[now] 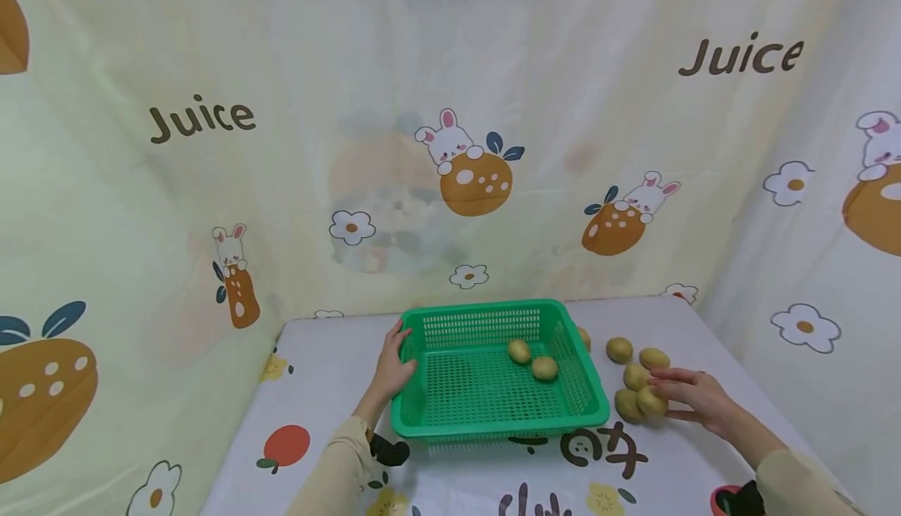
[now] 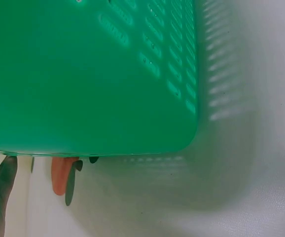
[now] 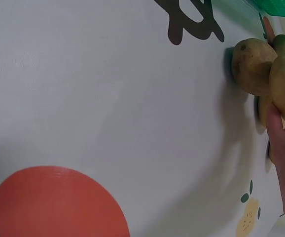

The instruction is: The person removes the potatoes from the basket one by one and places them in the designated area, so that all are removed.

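We hold the left rim of the green plastic basket [image 1: 457, 395] with our left hand [image 1: 390, 369]. Our right hand [image 1: 700, 400] pinches one potato [image 1: 652, 402] with thumb and fingers. It is right of the basket, by some other potatoes [image 1: 619, 350] on the white tablecloth [image 1: 450, 478]. Two small potatoes [image 1: 545, 368] sit inside the basket.

Even light fills the head view; the dimmer wrist views show soft shadows on the tabletop [image 3: 118, 113].
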Demonstrator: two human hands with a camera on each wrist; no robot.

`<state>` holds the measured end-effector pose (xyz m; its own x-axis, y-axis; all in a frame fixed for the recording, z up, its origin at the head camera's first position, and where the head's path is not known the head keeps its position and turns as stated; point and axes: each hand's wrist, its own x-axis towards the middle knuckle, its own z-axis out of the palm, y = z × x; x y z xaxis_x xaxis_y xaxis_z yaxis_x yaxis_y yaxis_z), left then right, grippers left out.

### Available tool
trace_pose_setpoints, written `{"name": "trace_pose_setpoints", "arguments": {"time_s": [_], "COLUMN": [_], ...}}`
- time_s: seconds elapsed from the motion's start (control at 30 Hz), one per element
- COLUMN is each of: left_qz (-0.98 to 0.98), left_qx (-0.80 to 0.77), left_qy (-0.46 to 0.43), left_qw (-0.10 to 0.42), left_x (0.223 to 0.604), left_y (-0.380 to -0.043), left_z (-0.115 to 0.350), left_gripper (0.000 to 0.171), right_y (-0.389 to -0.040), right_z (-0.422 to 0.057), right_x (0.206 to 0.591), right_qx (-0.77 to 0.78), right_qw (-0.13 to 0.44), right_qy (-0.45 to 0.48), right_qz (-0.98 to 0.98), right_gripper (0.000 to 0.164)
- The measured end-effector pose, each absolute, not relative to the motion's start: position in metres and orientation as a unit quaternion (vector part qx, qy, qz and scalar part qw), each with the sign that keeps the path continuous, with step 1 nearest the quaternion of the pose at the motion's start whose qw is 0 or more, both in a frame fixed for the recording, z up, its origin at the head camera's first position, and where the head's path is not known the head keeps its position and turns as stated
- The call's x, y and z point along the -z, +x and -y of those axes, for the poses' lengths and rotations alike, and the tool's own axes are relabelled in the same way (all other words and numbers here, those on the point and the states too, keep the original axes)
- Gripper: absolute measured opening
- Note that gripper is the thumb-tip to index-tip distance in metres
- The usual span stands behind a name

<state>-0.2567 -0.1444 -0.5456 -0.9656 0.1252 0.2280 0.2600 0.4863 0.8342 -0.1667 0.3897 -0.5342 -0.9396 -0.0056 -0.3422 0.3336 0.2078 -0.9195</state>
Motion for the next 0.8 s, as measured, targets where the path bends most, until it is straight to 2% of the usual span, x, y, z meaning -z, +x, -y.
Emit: {"name": "trace_pose_setpoints", "arguments": {"time_s": [0.1, 0.3, 0.6, 0.8], "left_qz": [0.858, 0.859, 0.859, 0.859], "left_qx": [0.496, 0.496, 0.497, 0.498], "left_qy": [-0.113, -0.107, -0.103, -0.1], "left_qw": [0.067, 0.067, 0.067, 0.063], "left_x": [0.544, 0.544, 0.543, 0.545], "left_y": [-0.257, -0.258, -0.258, -0.258], "left_z": [0.144, 0.144, 0.143, 0.144], "left_gripper": [0.07, 0.07, 0.071, 0.072], "right_y": [-0.166, -0.164, -0.157, -0.154], "right_z": [-0.391, -0.396, -0.401, -0.4], "right_x": [0.535, 0.536, 0.55, 0.562], "right_qx": [0.626, 0.645, 0.642, 0.637], "right_qw": [0.133, 0.134, 0.134, 0.13], "right_qy": [0.113, 0.119, 0.118, 0.138], "right_qz": [-0.76, -0.743, -0.746, -0.747], "right_gripper": [0.045, 0.032, 0.03, 0.034]}}
